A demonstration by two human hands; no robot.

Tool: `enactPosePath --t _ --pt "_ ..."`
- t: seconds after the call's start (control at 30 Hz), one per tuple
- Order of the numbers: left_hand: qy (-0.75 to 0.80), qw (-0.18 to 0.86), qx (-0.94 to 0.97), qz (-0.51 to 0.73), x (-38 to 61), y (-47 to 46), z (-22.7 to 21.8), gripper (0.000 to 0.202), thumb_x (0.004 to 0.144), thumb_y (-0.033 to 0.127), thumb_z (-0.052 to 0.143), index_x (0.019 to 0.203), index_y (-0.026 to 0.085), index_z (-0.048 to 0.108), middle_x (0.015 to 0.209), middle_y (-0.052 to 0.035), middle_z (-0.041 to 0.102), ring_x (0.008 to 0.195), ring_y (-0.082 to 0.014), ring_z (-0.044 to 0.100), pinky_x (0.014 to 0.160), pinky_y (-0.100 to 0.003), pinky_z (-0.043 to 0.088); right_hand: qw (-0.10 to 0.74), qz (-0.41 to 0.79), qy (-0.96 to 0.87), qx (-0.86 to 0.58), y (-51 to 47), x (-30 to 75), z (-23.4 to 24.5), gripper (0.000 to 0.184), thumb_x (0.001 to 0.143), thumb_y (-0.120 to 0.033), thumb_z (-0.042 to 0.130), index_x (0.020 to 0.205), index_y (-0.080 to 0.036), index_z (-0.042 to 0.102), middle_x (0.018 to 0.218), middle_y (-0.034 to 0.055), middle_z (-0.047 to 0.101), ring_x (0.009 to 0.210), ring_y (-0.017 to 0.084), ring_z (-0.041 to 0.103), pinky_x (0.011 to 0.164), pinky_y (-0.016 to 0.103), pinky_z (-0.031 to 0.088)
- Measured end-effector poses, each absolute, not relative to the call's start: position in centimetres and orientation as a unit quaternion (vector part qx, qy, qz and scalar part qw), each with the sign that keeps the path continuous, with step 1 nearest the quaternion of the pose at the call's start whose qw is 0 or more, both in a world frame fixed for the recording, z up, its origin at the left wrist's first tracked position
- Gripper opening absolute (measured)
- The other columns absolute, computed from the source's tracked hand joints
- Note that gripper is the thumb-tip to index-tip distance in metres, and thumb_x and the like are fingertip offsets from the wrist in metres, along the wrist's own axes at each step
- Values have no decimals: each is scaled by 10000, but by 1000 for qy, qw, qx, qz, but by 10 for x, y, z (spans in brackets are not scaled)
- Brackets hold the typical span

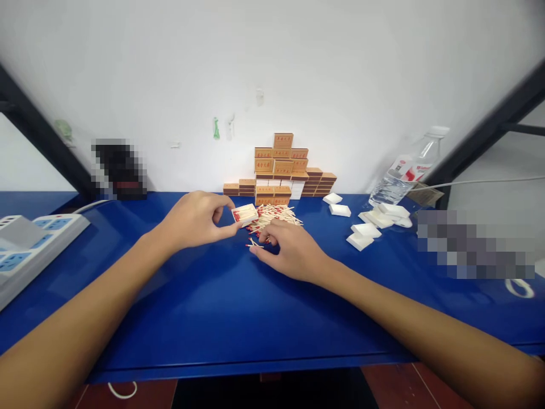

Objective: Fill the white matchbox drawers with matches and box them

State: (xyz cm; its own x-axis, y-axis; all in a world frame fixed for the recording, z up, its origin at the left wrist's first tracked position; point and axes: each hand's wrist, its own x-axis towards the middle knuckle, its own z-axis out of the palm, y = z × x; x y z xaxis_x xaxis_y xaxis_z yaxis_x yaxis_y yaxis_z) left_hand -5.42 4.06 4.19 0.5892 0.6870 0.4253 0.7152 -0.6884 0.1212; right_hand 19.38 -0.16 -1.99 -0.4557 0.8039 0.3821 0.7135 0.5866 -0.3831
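Observation:
My left hand (204, 220) pinches a small white matchbox tray (246, 214) between thumb and fingers, tilted a little. Red-tipped matches lie inside the tray. My right hand (292, 250) is closed at the fingertips on a few matches (254, 244), just above the blue table (221, 318). Behind the right hand spreads a loose pile of matches (279, 215), partly hidden by its fingers. Stacked brown matchboxes (281, 167) rise behind the pile against the wall, with some white box sides showing among them.
Several white matchbox trays (365, 229) lie on the right, near a leaning clear plastic bottle (409, 167). A white power strip (38, 247) sits at the left edge. Blurred dark objects stand at far left and right. Dark metal frame bars flank the table.

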Motion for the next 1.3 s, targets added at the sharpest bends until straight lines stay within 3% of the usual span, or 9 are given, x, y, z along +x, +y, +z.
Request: enactPosePath --t 0.1,0.2,0.5,0.83,0.97,1.13,1.3 --pt "-390 41 -896 -209 -52 40 39 284 836 434 718 945 176 767 601 27 609 530 -119 516 546 -268 327 253 80 -854 -447 -1 186 -23 170 937 -340 683 928 -177 633 967 72 682 811 184 584 716 310 400" --pt "-386 40 -899 -202 -48 37 36 286 843 441 708 938 178 769 592 28 601 532 -123 520 552 -270 326 228 93 -863 -441 0 190 -20 73 940 -232 638 891 -178 631 914 58 663 794 175 567 706 300 392" --pt "-359 28 -918 -168 -39 29 30 328 873 469 678 992 178 769 657 7 651 541 -132 538 550 -282 321 184 130 -877 -425 -2 231 4 103 936 -173 601 836 -191 622 801 15 611 726 150 521 685 287 370" --pt "-320 -4 -934 -157 -23 13 23 263 875 413 672 909 164 749 642 15 635 530 -129 525 552 -286 341 314 261 -812 -417 -2 241 11 82 937 -279 629 968 -206 648 721 -29 559 611 120 450 586 265 383" --pt "-311 -10 -936 -161 -21 10 21 250 865 398 673 920 169 757 638 21 627 523 -127 515 544 -284 345 321 266 -816 -400 -4 235 9 291 910 -191 599 1192 -217 666 841 -8 606 639 119 435 592 262 394" --pt "-309 -21 -937 -164 -19 10 20 255 861 394 677 939 167 762 643 22 635 527 -127 521 550 -284 352 356 274 -790 -417 -3 233 8 149 927 -271 651 1018 -207 750 815 10 645 640 126 469 583 279 404" --pt "-323 -58 -926 -185 -19 10 18 273 863 423 701 948 170 756 628 35 628 517 -116 513 549 -273 359 433 378 -712 -405 -2 227 6 281 881 -455 772 970 -190 739 903 53 734 698 148 599 630 304 485"
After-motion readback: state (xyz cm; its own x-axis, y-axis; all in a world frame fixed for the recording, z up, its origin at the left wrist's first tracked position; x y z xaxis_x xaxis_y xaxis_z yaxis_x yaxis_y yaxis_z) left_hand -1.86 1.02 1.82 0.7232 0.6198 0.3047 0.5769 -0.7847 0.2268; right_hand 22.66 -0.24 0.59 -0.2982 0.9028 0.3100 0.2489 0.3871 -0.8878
